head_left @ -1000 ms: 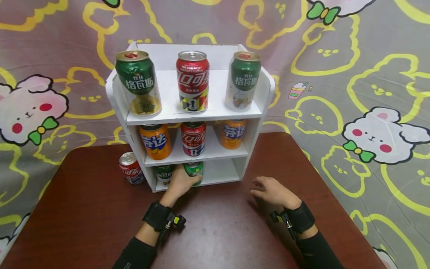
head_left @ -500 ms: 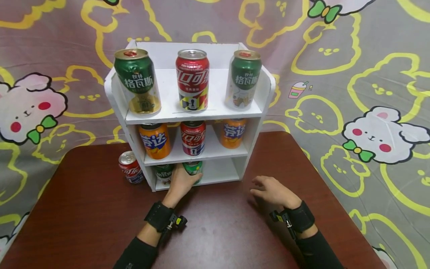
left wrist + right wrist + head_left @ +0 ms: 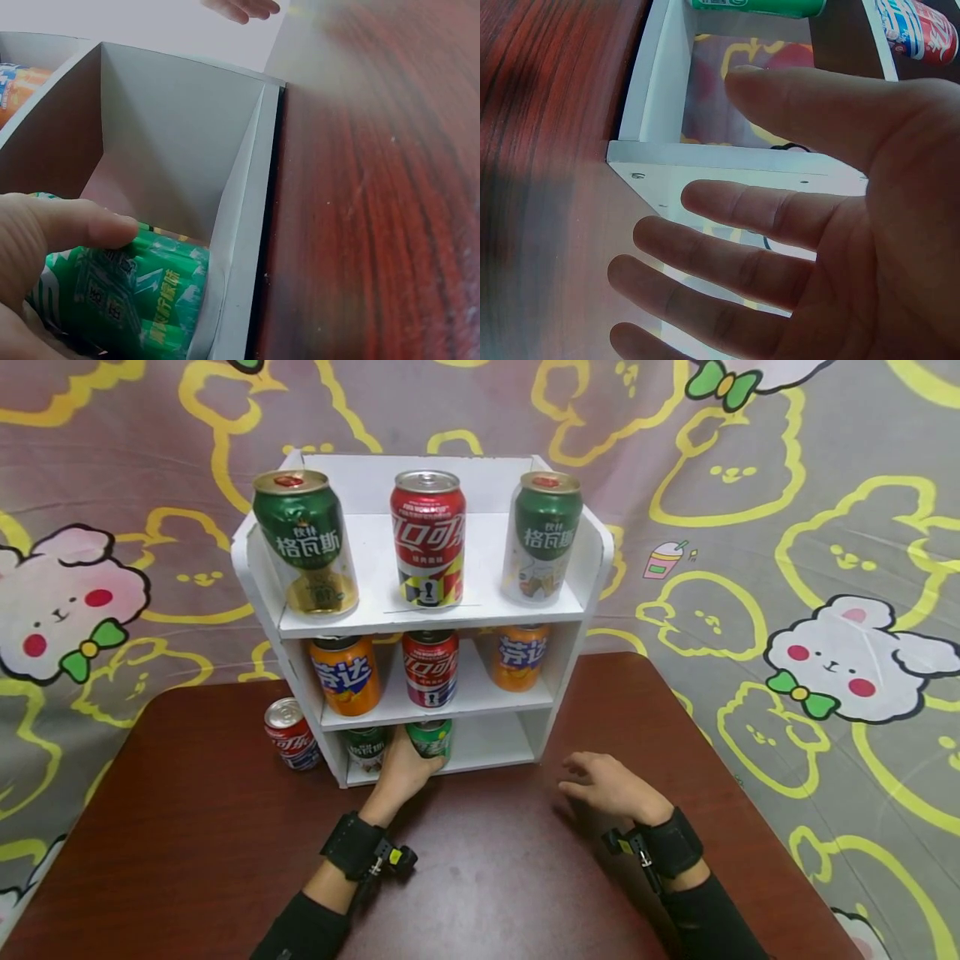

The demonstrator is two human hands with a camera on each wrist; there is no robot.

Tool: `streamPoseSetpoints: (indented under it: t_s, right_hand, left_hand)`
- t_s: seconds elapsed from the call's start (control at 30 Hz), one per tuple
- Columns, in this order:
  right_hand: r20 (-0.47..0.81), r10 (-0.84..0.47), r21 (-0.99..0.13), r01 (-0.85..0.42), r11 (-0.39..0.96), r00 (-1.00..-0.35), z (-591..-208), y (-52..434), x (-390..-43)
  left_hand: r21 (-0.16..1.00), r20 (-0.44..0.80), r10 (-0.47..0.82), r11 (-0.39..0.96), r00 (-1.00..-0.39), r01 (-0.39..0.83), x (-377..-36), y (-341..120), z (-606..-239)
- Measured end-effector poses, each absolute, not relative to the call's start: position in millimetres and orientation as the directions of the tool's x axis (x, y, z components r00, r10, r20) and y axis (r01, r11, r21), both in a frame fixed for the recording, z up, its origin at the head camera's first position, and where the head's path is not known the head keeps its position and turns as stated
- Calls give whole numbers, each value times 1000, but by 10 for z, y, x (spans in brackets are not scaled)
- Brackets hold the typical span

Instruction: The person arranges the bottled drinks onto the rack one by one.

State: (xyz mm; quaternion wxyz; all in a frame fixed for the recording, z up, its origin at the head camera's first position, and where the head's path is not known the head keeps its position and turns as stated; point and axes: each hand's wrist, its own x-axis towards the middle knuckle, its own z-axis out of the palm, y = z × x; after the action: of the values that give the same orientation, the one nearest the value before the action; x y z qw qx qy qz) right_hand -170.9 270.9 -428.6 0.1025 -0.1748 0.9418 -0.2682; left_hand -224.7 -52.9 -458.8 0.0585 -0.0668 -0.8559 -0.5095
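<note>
A white three-tier shelf [image 3: 570, 610] stands at the back of the dark red table [image 3: 487, 877]. My left hand [image 3: 405, 767] grips a light green can [image 3: 431, 739] on the bottom tier; the left wrist view shows my thumb [image 3: 75, 225] curled over that can [image 3: 135, 300]. A darker green can [image 3: 365, 747] stands just left of it. My right hand [image 3: 611, 787] rests on the table right of the shelf with fingers spread, holding nothing; in the right wrist view the fingers [image 3: 765, 217] lie straight.
The top tier holds two green cans [image 3: 303, 543] [image 3: 545, 537] and a red cola can [image 3: 428, 539]. The middle tier holds two orange cans [image 3: 345, 675] [image 3: 521, 656] and a red can [image 3: 431, 668]. Another red cola can [image 3: 288, 733] stands on the table left of the shelf.
Almost nothing has moved. My left hand stays on the light green can at the bottom tier, and my right hand keeps its place on the table.
</note>
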Motion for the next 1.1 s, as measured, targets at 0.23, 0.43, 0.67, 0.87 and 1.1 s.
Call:
streamPoseSetpoints:
  t_s: [0.23,0.43,0.67,0.87,1.1]
  right_hand:
    - [-98,-386,-540,-277,795,-917,-4291,2715,-1706]
    - [-97,-385,-541,-276,795,-918,-4295,2727,-1708]
    - [-97,-384,-537,-277,797,-918,-4296,2735,-1708]
    - [-90,-393,-535,-289,794,-915,-4284,2740,-1708]
    - [-90,-399,-540,-292,789,-912,-4271,2748,-1707]
  left_hand:
    - [848,163,63,500,-985,172,-2228,-522,-4546]
    - [832,182,46,525,-982,179,-2223,-498,-4540]
    - [822,198,28,539,-980,182,-2238,-475,-4578]
    - [814,241,22,540,-970,214,-2246,-454,-4583]
    - [818,243,33,531,-970,223,-2253,-440,-4576]
